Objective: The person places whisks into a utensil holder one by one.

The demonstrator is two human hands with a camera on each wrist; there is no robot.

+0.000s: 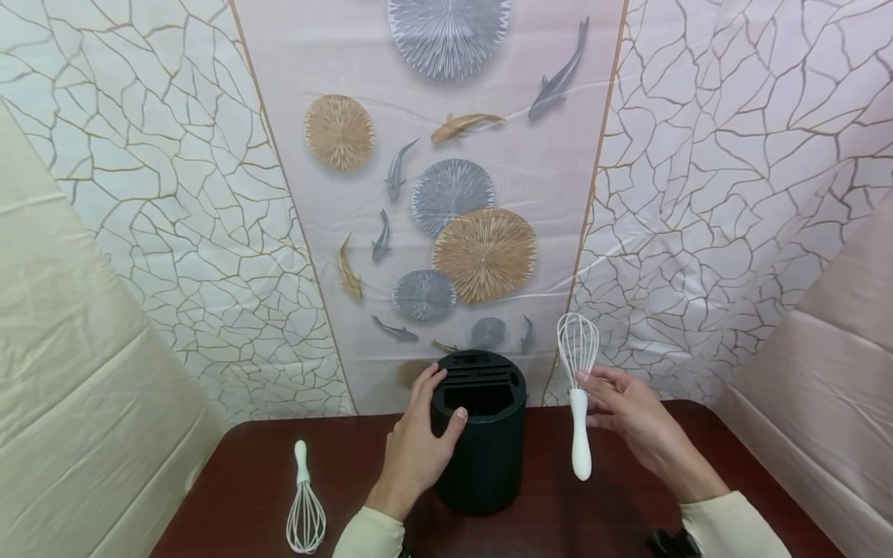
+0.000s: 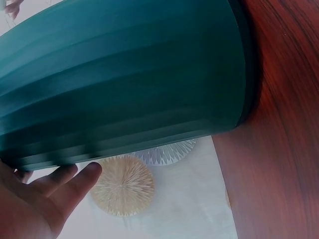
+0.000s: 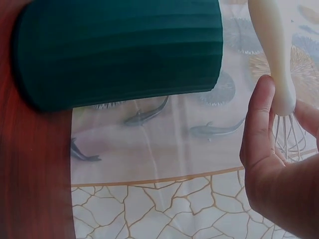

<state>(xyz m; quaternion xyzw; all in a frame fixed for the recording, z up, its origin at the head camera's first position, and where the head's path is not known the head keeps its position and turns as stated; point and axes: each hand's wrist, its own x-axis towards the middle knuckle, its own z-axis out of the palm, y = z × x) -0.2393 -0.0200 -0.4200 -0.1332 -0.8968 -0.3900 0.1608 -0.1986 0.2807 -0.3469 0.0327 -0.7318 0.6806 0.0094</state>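
A dark green utensil holder [image 1: 481, 465], round with a slotted black top, stands upright on the table. My left hand [image 1: 417, 449] touches its left side near the rim, thumb spread away from the fingers. In the left wrist view the fingers [image 2: 75, 191] lie against the ribbed wall. To the right of the holder, my right hand [image 1: 631, 418] pinches a white whisk [image 1: 580, 434] where handle meets wires. It is raised off the table, wires up and handle down. In the right wrist view the whisk handle [image 3: 276, 50] passes between thumb and fingers.
A second white whisk [image 1: 305, 511] lies on the reddish-brown table [image 1: 237, 480] at the left, wires toward me. Behind the table hangs a patterned cloth [image 1: 446, 341] with fish and round motifs. Pale cloth panels [image 1: 84, 372] close off the sides.
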